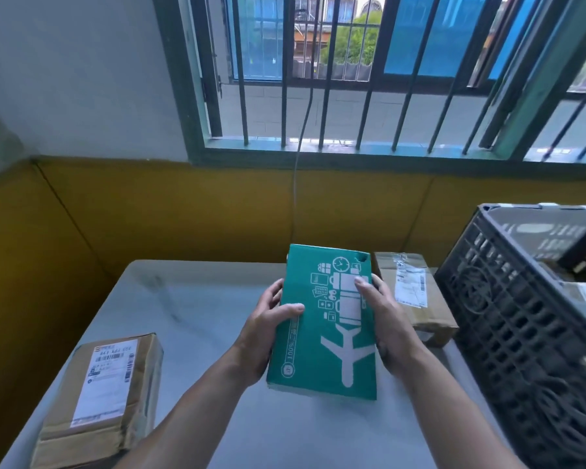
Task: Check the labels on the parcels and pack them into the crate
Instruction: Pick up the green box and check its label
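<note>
From your head camera, you hold a green box point(322, 326) in both hands, lifted above the table point(190, 306) and tilted so its printed face looks up at you. The face carries white drawings: an aeroplane near you, and a clock and small parcels farther up. No shipping label shows on this face.

Your left hand point(268, 330) grasps the box's left edge, thumb laid across the printed face and fingers curled round the side. Your right hand point(386, 319) grasps the right edge in the same way, thumb pressed on the white drawing and fingers wrapped underneath.

A brown parcel point(105, 401) lies flat on the table at your near left, well apart from the box, with a white barcode label point(110, 380) on top. A second brown parcel point(416, 299) lies on the table just beyond your right hand, also with a white label point(411, 287) facing up. It sits close beside the dark slatted crate point(521, 316) at your right. You can see something inside the crate, but not clearly enough to tell what it is.

Behind the table runs a yellow wall point(183, 211), and above it is a barred window point(352, 79). A thin cable point(298, 170) hangs down from the sill.
</note>
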Available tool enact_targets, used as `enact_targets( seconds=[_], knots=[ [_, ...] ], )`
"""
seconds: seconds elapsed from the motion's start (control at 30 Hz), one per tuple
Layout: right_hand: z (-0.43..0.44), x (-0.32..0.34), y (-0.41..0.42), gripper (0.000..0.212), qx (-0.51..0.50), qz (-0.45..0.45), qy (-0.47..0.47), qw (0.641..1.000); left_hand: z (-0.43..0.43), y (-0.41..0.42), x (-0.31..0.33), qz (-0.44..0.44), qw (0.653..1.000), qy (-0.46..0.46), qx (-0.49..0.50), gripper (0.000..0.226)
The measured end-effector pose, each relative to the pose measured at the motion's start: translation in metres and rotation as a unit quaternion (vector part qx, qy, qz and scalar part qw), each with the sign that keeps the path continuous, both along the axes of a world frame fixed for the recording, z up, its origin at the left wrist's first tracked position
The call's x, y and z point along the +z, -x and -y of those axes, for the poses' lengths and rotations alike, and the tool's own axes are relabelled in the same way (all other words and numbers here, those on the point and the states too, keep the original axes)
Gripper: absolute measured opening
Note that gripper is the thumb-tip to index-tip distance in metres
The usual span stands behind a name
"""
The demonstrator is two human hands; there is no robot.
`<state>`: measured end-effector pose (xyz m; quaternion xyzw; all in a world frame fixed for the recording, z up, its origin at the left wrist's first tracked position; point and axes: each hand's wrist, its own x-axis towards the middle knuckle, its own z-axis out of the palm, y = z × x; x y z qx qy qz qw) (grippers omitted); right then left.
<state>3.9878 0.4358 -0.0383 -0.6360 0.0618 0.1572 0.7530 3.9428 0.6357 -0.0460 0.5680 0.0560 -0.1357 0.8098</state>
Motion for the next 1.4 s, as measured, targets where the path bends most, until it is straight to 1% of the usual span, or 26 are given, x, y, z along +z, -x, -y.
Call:
enact_targets(
  seconds=[0.1,0.17,0.2,0.27,0.33,0.4,0.43,0.53,0.73,0.77,0.83,0.87,0.9,1.07,1.17,1.2,1.27,1.33,1.4],
  knots=[
    [0.004,0.001,-0.012,0.062,-0.016,-0.006,-0.012,1.000,0.006,-0.003,0.001,0.004,1.000,-0.019,-0.011,0.069],
    [0.004,0.001,-0.014,0.064,-0.024,0.003,-0.017,1.000,0.008,-0.008,0.007,-0.013,1.000,-0.014,0.007,0.074],
    [0.003,0.002,-0.014,0.065,-0.024,0.008,-0.025,0.999,0.009,-0.012,0.010,-0.020,0.999,-0.021,0.018,0.072],
    [-0.001,0.003,-0.012,0.066,-0.020,0.020,-0.037,0.999,0.009,-0.020,0.018,-0.018,0.998,-0.052,0.029,0.058],
    [-0.004,0.003,-0.012,0.057,-0.019,0.033,-0.042,0.998,0.010,-0.026,0.023,-0.023,0.997,-0.059,0.046,0.045],
    [-0.007,0.007,-0.015,0.038,-0.026,0.038,-0.038,0.998,0.012,-0.029,0.024,-0.020,0.996,-0.061,0.067,0.040],
    [-0.007,0.010,-0.018,0.032,-0.033,0.036,-0.032,0.998,0.013,-0.030,0.024,-0.018,0.995,-0.061,0.072,0.039],
    [-0.009,0.017,-0.024,0.027,-0.049,0.037,-0.019,0.998,0.017,-0.030,0.022,-0.011,0.995,-0.061,0.073,0.039],
    [-0.007,0.016,-0.021,0.026,-0.043,0.060,-0.008,0.997,0.021,-0.037,0.030,-0.036,0.993,-0.051,0.105,0.048],
    [-0.008,0.016,-0.019,0.030,-0.040,0.063,-0.011,0.997,0.022,-0.039,0.033,-0.041,0.991,-0.052,0.115,0.044],
    [-0.009,0.018,-0.017,0.046,-0.030,0.067,-0.017,0.997,0.024,-0.040,0.038,-0.040,0.989,-0.044,0.132,0.036],
    [-0.010,0.020,-0.016,0.051,-0.021,0.067,-0.014,0.997,0.024,-0.040,0.039,-0.034,0.989,-0.037,0.138,0.037],
    [-0.010,0.022,-0.015,0.052,-0.014,0.066,-0.010,0.998,0.024,-0.040,0.040,-0.025,0.990,-0.032,0.139,0.041],
    [-0.011,0.028,-0.012,0.045,0.004,0.085,-0.027,0.996,0.020,-0.036,0.042,0.023,0.995,-0.047,0.090,0.057],
    [-0.010,0.032,-0.011,0.049,0.031,0.082,-0.044,0.995,0.016,-0.033,0.045,0.040,0.995,-0.041,0.079,0.071],
    [-0.010,0.033,-0.011,0.053,0.037,0.080,-0.049,0.995,0.015,-0.033,0.047,0.040,0.995,-0.037,0.078,0.073],
    [-0.011,0.036,-0.011,0.058,0.050,0.081,-0.056,0.994,0.013,-0.033,0.050,0.033,0.997,-0.028,0.071,0.067],
    [-0.015,0.038,-0.012,0.057,0.047,0.082,-0.064,0.994,0.009,-0.032,0.051,0.022,0.997,-0.013,0.072,0.063],
    [-0.021,0.038,-0.012,0.050,0.040,0.064,-0.073,0.994,0.004,-0.030,0.052,0.023,0.997,-0.009,0.074,0.067]
  ],
)
